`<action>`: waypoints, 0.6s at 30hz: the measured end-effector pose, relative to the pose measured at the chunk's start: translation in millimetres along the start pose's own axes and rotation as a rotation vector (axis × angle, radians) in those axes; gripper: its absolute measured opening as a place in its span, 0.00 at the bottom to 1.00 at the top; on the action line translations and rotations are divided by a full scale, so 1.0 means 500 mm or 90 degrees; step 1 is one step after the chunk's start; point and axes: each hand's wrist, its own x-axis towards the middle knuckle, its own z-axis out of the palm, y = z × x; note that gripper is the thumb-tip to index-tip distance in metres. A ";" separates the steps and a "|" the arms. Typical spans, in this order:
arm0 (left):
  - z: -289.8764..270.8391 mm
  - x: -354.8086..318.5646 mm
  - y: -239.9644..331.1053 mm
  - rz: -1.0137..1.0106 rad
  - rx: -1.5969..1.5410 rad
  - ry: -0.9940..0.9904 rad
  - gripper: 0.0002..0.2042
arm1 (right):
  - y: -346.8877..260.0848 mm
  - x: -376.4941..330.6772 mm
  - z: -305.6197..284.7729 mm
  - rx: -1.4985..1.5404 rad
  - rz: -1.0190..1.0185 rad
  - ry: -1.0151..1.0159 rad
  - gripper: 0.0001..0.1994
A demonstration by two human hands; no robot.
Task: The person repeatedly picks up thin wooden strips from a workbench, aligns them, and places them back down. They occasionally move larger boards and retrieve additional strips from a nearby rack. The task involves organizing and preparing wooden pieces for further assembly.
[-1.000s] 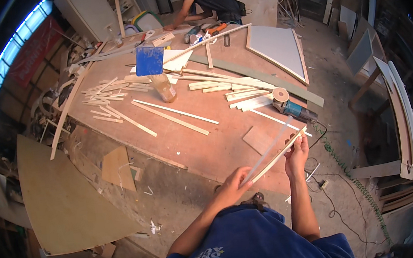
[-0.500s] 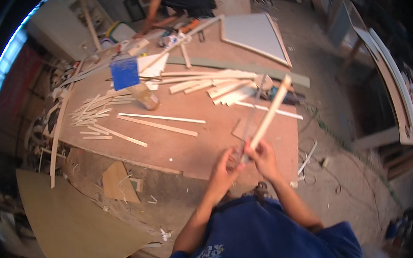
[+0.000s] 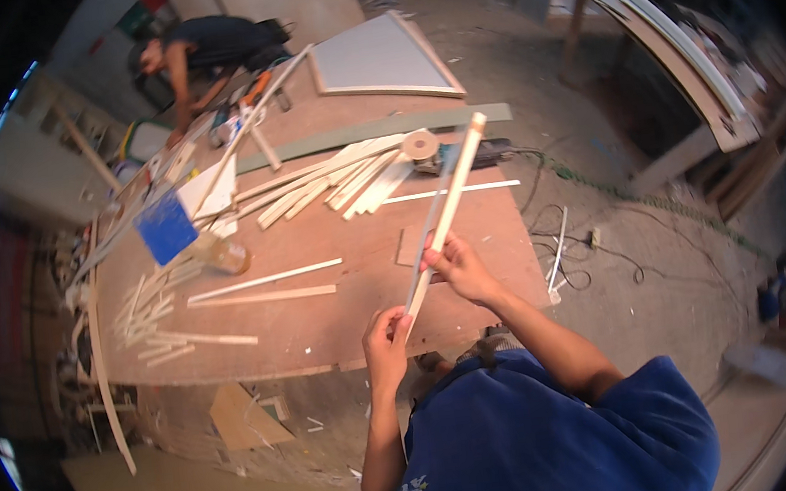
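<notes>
Both my hands hold one long pale wooden strip [image 3: 455, 183] over the near edge of a brown workbench [image 3: 342, 307]. My left hand [image 3: 385, 336] grips its near end. My right hand [image 3: 456, 263] grips it a little farther up. The strip slants up and away, its far end over a bundle of similar strips [image 3: 330, 180]. A thin grey strip lies against it on the left side.
On the bench lie loose wooden strips [image 3: 264, 282], a blue box [image 3: 164, 228], a tape roll [image 3: 419, 143], a power tool [image 3: 483, 152] and a framed grey panel [image 3: 384, 57]. Another person [image 3: 195, 52] bends over the far end. Cables [image 3: 590, 226] trail on the floor at right.
The strip has swung from lying low and flat to standing more upright in front of me. My hands have come closer together and nearer my body; my view has shifted left.
</notes>
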 end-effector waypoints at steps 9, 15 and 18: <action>0.009 -0.033 -0.042 -0.012 -0.018 0.049 0.12 | -0.029 -0.019 0.061 -0.140 -0.074 0.031 0.06; -0.015 0.000 -0.042 -0.037 -0.252 0.178 0.08 | -0.016 0.012 0.009 -0.160 -0.004 0.205 0.06; -0.105 0.040 0.005 -0.047 -0.351 0.220 0.06 | -0.044 -0.001 -0.072 -0.102 0.025 0.248 0.07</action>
